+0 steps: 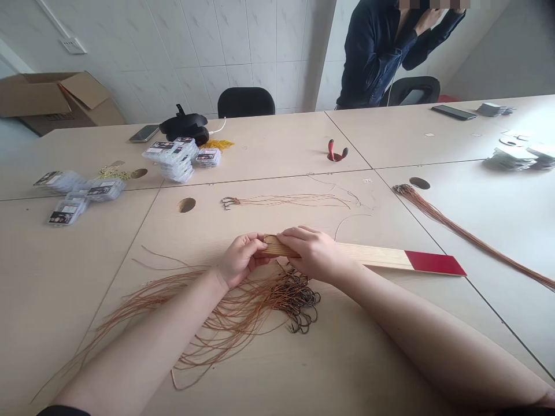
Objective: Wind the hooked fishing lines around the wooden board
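A flat wooden stick (pixel 373 254) with a red end lies crosswise in front of me. My right hand (pixel 314 251) is closed over its left part, fingers pressed on top. At the stick's left tip my left hand (pixel 243 260) is closed in a pinch; a thin brown line seems to loop there, though the fingers hide most of it. Just below both hands, a heap of dark fishing hooks (pixel 299 300) rests on the table, their long brown lines (pixel 208 323) fanning out to the left, partly under my left forearm.
Beyond my hands lie a few hooks on lines (pixel 232 201). Another bundle of lined hooks (pixel 451 222) stretches along the right. Red-handled pliers (pixel 336 151) stand in a table hole. Stacked clear packs (pixel 176 159) sit back left. A person (pixel 373 52) stands across the table (pixel 269 381).
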`<move>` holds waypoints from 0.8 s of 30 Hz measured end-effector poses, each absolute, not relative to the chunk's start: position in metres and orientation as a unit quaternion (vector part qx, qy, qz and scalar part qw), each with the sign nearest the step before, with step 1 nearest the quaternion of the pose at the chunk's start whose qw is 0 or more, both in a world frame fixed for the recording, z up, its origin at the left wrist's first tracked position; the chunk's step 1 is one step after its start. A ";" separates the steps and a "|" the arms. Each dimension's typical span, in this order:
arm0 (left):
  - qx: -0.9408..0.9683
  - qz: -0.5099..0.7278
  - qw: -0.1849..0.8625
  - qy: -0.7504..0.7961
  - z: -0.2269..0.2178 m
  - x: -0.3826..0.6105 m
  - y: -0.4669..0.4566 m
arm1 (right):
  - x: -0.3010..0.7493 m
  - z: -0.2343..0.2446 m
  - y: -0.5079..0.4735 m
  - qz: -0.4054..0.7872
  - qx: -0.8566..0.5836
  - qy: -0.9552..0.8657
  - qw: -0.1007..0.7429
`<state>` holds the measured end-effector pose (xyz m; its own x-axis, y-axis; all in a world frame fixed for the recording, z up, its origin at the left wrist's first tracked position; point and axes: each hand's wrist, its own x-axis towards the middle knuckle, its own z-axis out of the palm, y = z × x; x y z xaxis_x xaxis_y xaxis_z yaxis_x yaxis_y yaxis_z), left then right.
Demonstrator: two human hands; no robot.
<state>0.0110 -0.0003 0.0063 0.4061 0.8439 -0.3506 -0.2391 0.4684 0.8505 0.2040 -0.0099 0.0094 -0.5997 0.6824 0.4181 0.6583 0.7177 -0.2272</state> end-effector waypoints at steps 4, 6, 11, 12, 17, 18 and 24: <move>0.371 0.361 0.755 0.402 0.007 0.011 -0.001 | 0.205 0.009 -0.010 0.015 -0.369 -0.896 0.248; 0.373 0.362 0.755 0.400 0.007 0.011 -0.001 | 0.205 0.009 -0.010 0.008 -0.363 -0.898 0.249; 0.377 0.360 0.752 0.403 0.006 0.011 0.000 | 0.205 0.011 -0.011 -0.001 -0.353 -0.901 0.253; 0.377 0.360 0.752 0.404 0.006 0.011 0.000 | 0.205 0.011 -0.011 0.000 -0.353 -0.901 0.252; 0.375 0.357 0.752 0.408 0.007 0.011 0.000 | 0.205 0.009 -0.010 0.002 -0.353 -0.901 0.251; 0.374 0.357 0.752 0.409 0.007 0.011 0.000 | 0.205 0.009 -0.010 0.004 -0.353 -0.902 0.250; 0.379 0.339 0.758 0.409 0.007 0.010 0.000 | 0.206 0.015 -0.009 0.065 -0.361 -0.899 0.239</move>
<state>0.0104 -0.0001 0.0067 0.4368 0.8229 -0.3634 -0.2041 0.4841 0.8509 0.2057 -0.0090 0.0152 -0.6252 0.6796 0.3838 0.6178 0.7314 -0.2888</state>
